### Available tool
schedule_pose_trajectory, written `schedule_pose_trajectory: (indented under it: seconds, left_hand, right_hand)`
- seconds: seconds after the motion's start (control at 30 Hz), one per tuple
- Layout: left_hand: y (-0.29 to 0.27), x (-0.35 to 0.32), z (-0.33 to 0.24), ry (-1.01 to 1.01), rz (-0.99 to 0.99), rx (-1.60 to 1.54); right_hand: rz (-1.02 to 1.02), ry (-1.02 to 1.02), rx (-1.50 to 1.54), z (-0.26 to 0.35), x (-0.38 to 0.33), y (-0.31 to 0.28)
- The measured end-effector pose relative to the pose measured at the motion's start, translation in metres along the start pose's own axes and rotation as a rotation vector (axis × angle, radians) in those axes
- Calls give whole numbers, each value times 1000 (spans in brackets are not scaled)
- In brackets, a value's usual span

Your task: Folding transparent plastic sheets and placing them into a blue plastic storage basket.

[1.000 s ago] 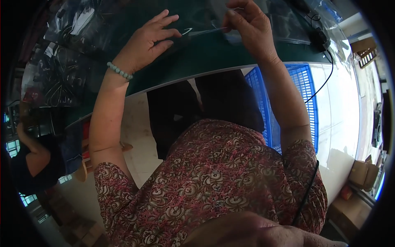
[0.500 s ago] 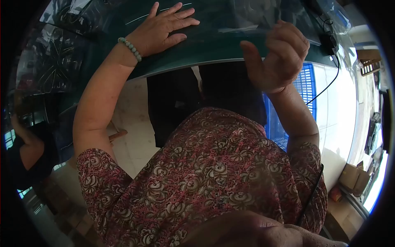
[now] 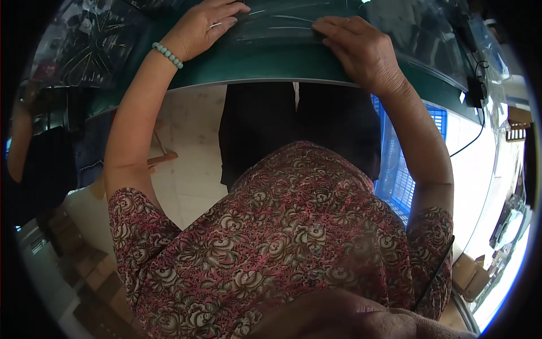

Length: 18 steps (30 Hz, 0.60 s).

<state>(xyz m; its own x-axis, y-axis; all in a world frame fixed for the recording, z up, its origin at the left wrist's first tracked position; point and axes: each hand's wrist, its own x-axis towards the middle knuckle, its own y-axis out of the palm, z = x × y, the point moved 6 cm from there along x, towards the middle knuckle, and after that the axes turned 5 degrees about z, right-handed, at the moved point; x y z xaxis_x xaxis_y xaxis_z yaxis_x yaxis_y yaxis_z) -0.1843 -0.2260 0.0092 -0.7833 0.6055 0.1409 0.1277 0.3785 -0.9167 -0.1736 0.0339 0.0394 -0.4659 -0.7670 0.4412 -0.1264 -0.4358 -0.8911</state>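
A clear plastic film [image 3: 279,27] with bright, streaky glints lies on the dark green tabletop [image 3: 254,66] between my two hands. At its left side my left hand [image 3: 200,28], with a green bead bracelet on the wrist, has its thumb and fingers drawn together on the film. A thin white glint shows beside the thumb. My right hand [image 3: 366,50] is bent over the film's right part, fingertips and thumb closed together at its edge. The top of the frame cuts off part of the left fingers and the far side of the film.
More clear plastic packages with dark contents [image 3: 93,53] lie at the left. A small black device [image 3: 477,90] with a cable sits at the table's right edge. Below stands a blue plastic crate [image 3: 403,164]. Another person's arm [image 3: 20,138] shows at the far left. Cardboard boxes [image 3: 471,277] stand lower right.
My left hand was spread flat and has drawn its fingers together, shifting up and left. My right hand was raised, half curled, and has come down onto the film.
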Motion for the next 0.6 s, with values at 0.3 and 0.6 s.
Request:
schedule_pose_trajectory:
  seconds: [0.3,0.6]
  left_hand:
    - [-32,-84,-66,-178,-679,130]
    - [-11,-54,-90,-109,-527,371]
  right_hand:
    - [68,-19,8,0,11,0]
    - [-42,-57,-16,2,9,0]
